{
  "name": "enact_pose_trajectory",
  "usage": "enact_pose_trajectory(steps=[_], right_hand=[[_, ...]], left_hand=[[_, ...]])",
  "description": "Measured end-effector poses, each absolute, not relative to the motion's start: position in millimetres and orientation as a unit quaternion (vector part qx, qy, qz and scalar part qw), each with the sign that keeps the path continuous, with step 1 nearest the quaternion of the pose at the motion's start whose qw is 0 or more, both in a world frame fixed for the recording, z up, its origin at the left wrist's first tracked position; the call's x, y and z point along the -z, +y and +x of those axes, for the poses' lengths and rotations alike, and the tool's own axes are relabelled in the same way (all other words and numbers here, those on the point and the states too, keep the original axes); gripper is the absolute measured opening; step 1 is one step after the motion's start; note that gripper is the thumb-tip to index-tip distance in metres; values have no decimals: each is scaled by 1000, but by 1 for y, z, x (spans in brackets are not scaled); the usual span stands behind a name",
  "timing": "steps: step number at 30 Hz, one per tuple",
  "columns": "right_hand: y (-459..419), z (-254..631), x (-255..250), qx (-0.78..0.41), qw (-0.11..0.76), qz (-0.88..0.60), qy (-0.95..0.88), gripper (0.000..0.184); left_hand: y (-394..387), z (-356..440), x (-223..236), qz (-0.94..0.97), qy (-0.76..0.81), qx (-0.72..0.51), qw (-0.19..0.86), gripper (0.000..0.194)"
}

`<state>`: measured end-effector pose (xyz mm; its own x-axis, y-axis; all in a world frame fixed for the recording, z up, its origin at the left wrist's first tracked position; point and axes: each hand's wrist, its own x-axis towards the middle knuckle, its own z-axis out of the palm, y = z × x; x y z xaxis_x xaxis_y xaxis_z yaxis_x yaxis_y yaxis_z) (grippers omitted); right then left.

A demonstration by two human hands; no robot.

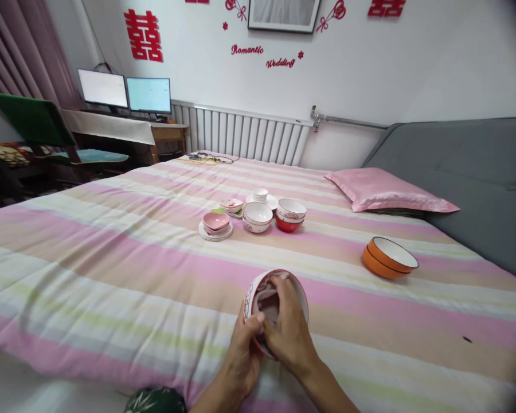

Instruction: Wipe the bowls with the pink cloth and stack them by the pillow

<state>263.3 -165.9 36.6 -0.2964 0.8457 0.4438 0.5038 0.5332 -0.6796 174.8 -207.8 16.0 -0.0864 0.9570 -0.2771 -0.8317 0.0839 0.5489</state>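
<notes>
Over the near edge of the striped bed, my left hand (246, 350) grips the rim and underside of a white bowl with red pattern (253, 291). My right hand (287, 327) reaches into that bowl, fingers closed and pressing a pinkish-grey cloth (267, 303) against its inside. The bowl is tilted toward me. Much of the cloth is hidden under my fingers.
Several bowls and plates (258, 213) cluster mid-bed, including a pink bowl on white plates (215, 223) and a red-and-white stack (290, 214). Two nested orange bowls (389, 258) lie tilted at right. A pink pillow (387, 189), grey headboard (477, 172), desk with monitors (124, 92).
</notes>
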Motion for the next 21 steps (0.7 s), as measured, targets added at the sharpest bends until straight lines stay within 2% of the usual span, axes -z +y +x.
enact_pose_trajectory(steps=[4,7,11,15,21], right_hand=[[-164,268,-50,-188,325,-319,-870,20],[-164,269,-54,-195,264,-268,-906,24],[-166,271,-52,-201,224,-285,-910,28],[-170,274,-59,-226,226,-294,-901,30],[-179,273,-70,-337,261,-371,-825,25]], left_hand=[[-206,171,-17,73,304,-663,680,37],[-205,169,-17,65,310,-664,678,30],[-203,167,-18,101,305,-676,664,22],[-202,164,-19,109,295,-687,655,17],[-202,162,-17,103,320,-680,652,28]])
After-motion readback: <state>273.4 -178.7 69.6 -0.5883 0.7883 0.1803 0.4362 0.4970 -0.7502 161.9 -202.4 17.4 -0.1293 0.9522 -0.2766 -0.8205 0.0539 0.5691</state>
